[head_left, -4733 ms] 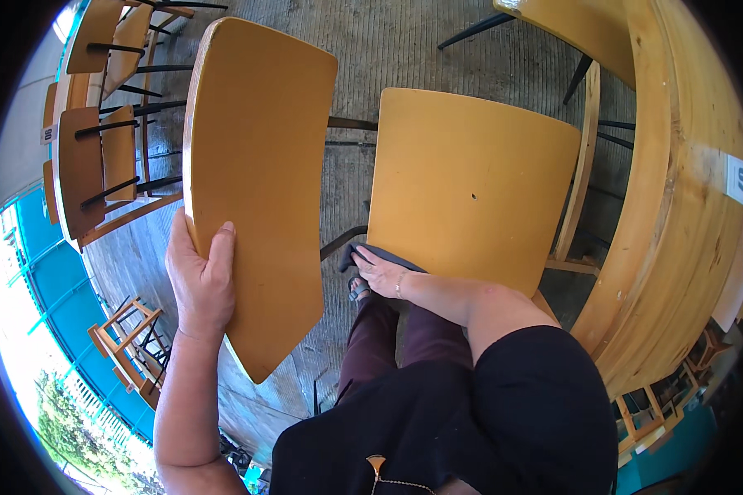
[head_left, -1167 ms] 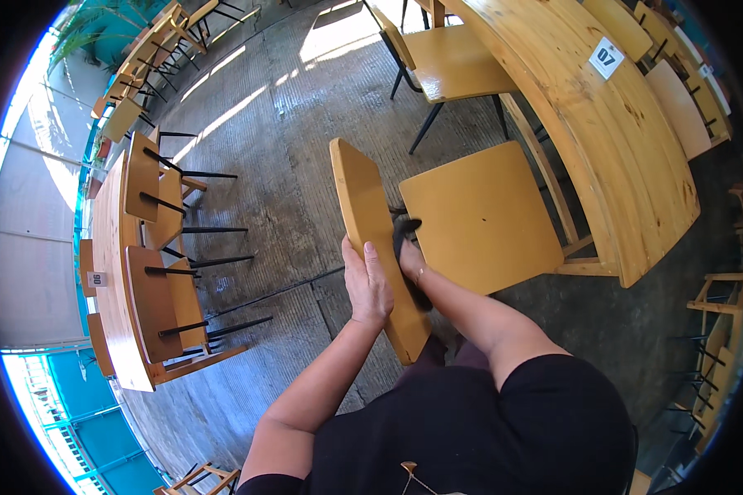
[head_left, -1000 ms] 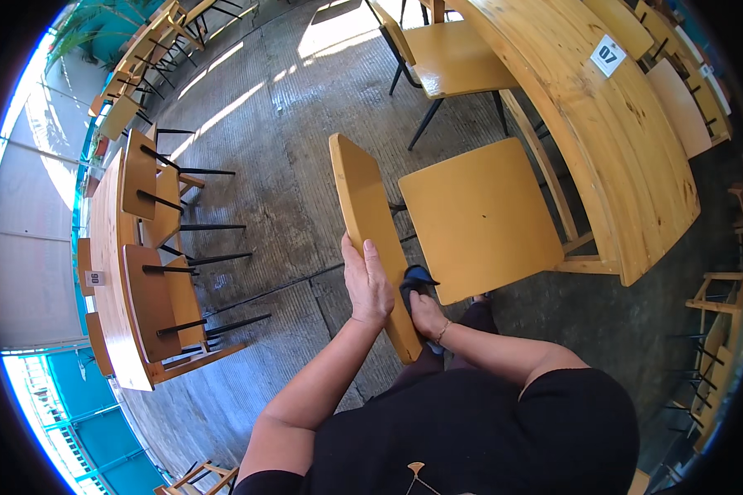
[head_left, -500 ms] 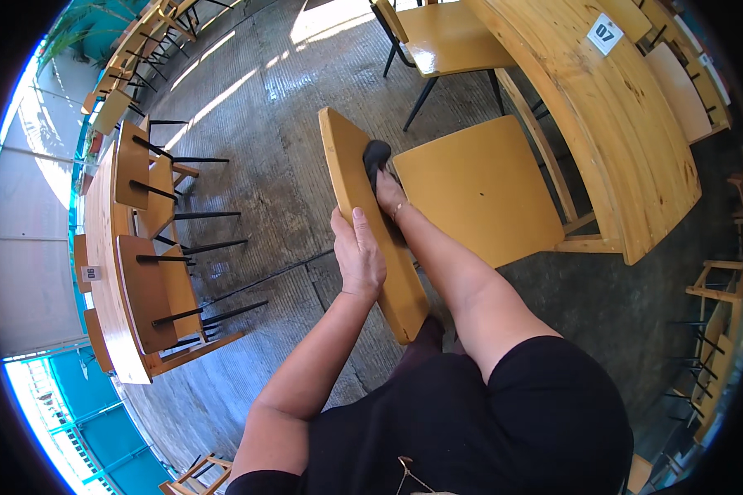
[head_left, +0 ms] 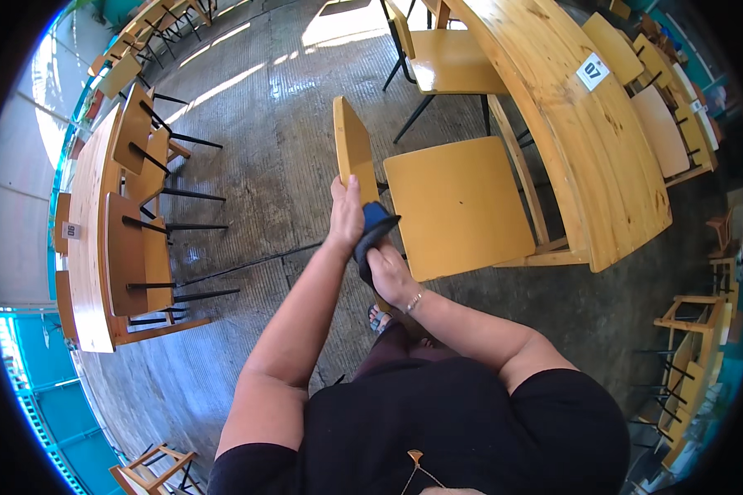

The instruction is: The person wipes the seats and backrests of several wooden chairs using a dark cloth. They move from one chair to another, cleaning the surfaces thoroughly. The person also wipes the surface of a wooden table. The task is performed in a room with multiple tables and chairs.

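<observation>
A yellow wooden chair stands in front of me, its flat seat [head_left: 461,216] at the right and its backrest [head_left: 354,147] rising on the left, seen nearly edge-on. My left hand [head_left: 348,213] grips the outer side of the backrest, thumb on its top edge. In my right hand [head_left: 392,272] is a bunched dark cloth [head_left: 377,223], blue-black, pressed against the near part of the backrest, beside the left hand's fingers. Both forearms and the cloth hide the lower end of the backrest.
A long wooden table [head_left: 582,107] with a number sign [head_left: 593,73] stands right of the chair; another yellow chair [head_left: 454,62] is tucked at it farther off. At left, chairs rest tipped up on a second table [head_left: 91,247]. The ridged concrete floor [head_left: 256,165] looks wet.
My right hand has drawn the cloth back along the backrest, from its far end towards me. The left hand still holds the side. The view has shifted slightly.
</observation>
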The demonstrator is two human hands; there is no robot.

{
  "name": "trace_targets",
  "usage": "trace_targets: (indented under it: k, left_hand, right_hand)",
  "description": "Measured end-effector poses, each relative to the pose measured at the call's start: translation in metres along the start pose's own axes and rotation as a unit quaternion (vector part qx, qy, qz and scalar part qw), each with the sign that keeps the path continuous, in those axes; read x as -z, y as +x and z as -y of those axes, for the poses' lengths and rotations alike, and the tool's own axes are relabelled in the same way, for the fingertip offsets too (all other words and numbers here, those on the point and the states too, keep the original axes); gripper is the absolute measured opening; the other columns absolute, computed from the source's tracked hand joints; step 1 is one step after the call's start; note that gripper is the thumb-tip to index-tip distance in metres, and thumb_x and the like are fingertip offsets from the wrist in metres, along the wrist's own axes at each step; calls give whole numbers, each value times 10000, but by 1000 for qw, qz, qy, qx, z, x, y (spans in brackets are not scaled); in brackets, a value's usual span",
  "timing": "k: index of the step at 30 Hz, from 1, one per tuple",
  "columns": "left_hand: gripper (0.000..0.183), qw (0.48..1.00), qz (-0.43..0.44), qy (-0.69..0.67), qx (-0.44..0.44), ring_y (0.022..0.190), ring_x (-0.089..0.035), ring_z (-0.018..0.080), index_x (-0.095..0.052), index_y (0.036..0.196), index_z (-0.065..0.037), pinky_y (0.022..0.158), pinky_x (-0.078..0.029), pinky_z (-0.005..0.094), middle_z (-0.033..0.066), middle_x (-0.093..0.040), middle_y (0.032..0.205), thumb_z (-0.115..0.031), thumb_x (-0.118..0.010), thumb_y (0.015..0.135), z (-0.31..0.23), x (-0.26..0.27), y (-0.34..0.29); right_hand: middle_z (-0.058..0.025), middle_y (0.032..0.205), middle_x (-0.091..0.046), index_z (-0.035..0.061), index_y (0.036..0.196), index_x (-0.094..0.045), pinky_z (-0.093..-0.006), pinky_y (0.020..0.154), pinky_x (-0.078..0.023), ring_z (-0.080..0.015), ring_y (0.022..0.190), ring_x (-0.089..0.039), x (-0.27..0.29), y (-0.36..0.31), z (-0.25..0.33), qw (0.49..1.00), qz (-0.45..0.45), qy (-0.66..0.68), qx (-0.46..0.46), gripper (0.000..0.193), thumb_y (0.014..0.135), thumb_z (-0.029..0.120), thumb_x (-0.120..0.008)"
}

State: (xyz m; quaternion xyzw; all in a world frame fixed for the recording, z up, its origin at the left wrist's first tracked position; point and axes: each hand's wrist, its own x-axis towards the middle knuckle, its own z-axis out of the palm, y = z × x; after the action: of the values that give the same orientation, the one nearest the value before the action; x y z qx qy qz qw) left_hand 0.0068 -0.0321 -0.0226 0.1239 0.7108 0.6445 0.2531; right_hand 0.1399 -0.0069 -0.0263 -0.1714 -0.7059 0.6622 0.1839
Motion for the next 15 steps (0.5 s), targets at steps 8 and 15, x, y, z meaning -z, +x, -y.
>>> trace_targets:
  k: [8, 15]
  left_hand:
    - [653, 946, 193, -193, 176, 1179, -552, 229, -444, 1391, -26, 1022, -417, 357, 114, -565, 1315, -530, -229, 1037, 4, 1, -14]
    - [582, 982, -129, 15, 135, 867, -567, 173, -577, 1154, -9, 756, -456, 317, 76, -606, 1005, -532, -366, 1011, 94, 37, -111]
  right_hand:
    - [-268, 1426, -411, -28, 1397, -403, -370, 1115, -314, -387, 1356, -365, 41, -13, -195, 963, 20, -254, 83, 448, 1005, 186, -367]
    - [-84, 874, -656, 5, 988, -645, -338, 671, -524, -185, 770, -635, 80, -139, -61, 893, 73, 150, -418, 216, 951, 146, -486]
